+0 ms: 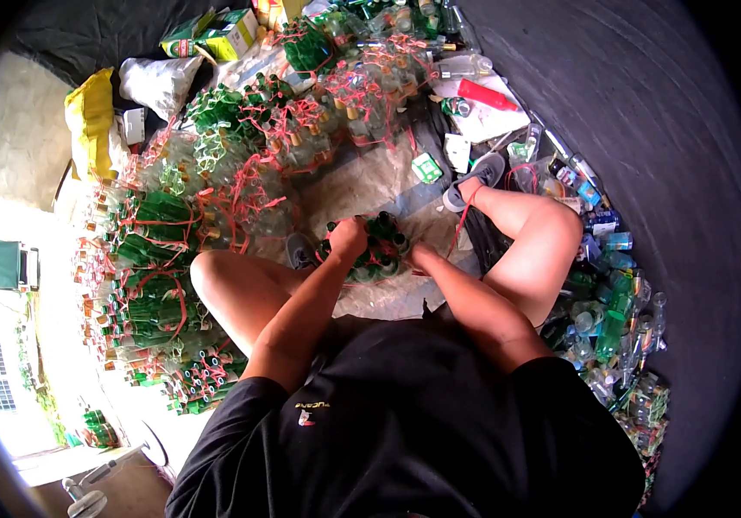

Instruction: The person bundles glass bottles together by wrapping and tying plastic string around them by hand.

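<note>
In the head view, a round bundle of dark green glass bottles with narrow necks (385, 262) stands upright between the person's feet. The left hand (350, 235) is curled into a loose fist over the bundle's left side; whether it pinches a neck or string is hidden. The right hand (424, 257) is at the bundle's right edge, its fingers too hidden to tell how far they are closed. Near it, a thin, glossy red plastic string (462, 226) slants up beside the right shin. Left of the grip are massed tied bundles of smooth green and clear glass bottles (159, 217). Beyond the grip lies a small green-and-white box (426, 168); right of it, loose clear and green bottles (612, 324) line wrinkled black sheeting (672, 173).
</note>
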`<state>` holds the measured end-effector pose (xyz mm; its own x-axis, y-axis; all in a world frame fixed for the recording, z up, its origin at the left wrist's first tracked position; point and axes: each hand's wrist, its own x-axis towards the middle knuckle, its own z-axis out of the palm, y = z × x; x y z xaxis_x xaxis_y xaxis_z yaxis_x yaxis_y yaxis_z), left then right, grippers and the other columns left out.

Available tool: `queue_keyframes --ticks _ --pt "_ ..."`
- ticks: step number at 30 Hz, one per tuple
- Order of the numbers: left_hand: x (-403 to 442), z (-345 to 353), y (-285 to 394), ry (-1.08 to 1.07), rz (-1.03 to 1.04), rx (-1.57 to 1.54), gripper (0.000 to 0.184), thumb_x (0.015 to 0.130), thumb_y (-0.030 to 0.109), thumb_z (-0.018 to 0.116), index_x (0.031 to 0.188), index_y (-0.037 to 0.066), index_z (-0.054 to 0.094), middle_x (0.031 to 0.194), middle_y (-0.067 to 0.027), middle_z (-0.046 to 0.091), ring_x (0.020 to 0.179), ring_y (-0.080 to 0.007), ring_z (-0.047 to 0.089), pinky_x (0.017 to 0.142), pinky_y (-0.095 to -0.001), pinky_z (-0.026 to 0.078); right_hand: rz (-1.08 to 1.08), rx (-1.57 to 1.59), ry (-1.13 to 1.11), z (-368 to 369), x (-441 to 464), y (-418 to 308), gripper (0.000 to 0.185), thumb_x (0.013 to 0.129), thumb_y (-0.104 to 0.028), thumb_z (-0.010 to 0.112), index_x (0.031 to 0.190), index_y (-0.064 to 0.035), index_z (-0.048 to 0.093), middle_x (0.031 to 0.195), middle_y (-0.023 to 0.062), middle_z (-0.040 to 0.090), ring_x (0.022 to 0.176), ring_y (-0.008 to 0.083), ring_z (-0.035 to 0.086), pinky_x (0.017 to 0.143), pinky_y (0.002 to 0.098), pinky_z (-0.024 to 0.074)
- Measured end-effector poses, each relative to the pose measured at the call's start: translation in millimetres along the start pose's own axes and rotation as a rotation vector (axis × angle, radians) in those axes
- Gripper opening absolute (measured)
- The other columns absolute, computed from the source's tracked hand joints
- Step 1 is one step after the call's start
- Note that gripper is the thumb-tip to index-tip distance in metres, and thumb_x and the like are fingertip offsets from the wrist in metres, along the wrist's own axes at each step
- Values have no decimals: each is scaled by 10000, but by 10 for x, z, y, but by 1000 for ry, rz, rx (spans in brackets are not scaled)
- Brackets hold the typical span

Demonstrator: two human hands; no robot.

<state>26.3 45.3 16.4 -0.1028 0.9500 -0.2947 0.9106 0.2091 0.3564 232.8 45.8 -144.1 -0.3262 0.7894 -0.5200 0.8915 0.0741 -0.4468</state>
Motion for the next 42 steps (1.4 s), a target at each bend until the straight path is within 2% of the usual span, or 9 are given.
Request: queue_keyframes --ticks 10,14,20,22,24,26,30,36,42 --pt "-115 -36 158 39 41 77 214 841 208 551 953 82 682 947 -183 681 865 -375 663 708 -465 542 117 17 -75 -205 -103 18 322 799 -279 629 1000 -41 712 1100 184 664 1029 328 651 825 417 526" --pt "-418 67 530 64 272 179 182 849 214 552 877 67 656 937 -165 661 854 -330 668 706 -447 538 131 -36 -152 -371 -211 -97 300 789 -264 656 979 -40 714 1084 184 671 1013 327 657 810 409 527" --pt "-498 320 453 8 310 217 220 882 206 499 885 58 661 931 -174 680 861 -328 658 708 -444 530 292 289 -182 -74 -83 134 350 773 -268 715 1017 -19 693 1063 200 678 878 247 682 751 388 542" --pt "-463 378 359 15 313 216 223 887 209 495 896 56 658 917 -168 683 863 -328 658 707 -445 529 489 893 -215 106 -30 217 285 771 -211 736 966 -6 699 957 175 694 801 243 661 650 417 543" --pt "-414 344 332 32 318 215 227 891 211 492 907 54 654 904 -162 685 865 -328 658 706 -445 528 234 456 -176 24 -50 171 141 797 -118 696 894 -16 701 847 144 679 771 275 650 525 431 519" --pt "-446 375 299 53 345 189 245 895 229 483 880 59 659 912 -156 687 861 -322 661 702 -439 530 316 375 -199 -521 -463 -152 154 799 -59 644 930 -12 710 943 175 701 774 270 671 585 435 534" --pt "-498 373 358 94 327 140 249 832 299 580 866 64 654 864 -170 681 820 -346 658 723 -454 513 185 -76 -171 -668 -196 -88 129 790 0 555 816 34 677 804 186 670 650 284 629 531 437 487" --pt "-489 410 387 81 279 189 261 802 322 595 850 87 696 937 -122 686 889 -306 645 772 -418 498 -74 -320 -278 -1543 -684 -768 248 805 -225 605 758 7 680 678 170 655 614 282 651 585 416 499" --pt "-687 336 340 108 415 266 166 808 187 561 868 96 686 960 -96 643 962 -261 582 795 -405 444 -170 -230 -221 -1695 -486 -1139 213 799 -247 625 823 -48 697 726 170 667 677 310 661 646 428 506"
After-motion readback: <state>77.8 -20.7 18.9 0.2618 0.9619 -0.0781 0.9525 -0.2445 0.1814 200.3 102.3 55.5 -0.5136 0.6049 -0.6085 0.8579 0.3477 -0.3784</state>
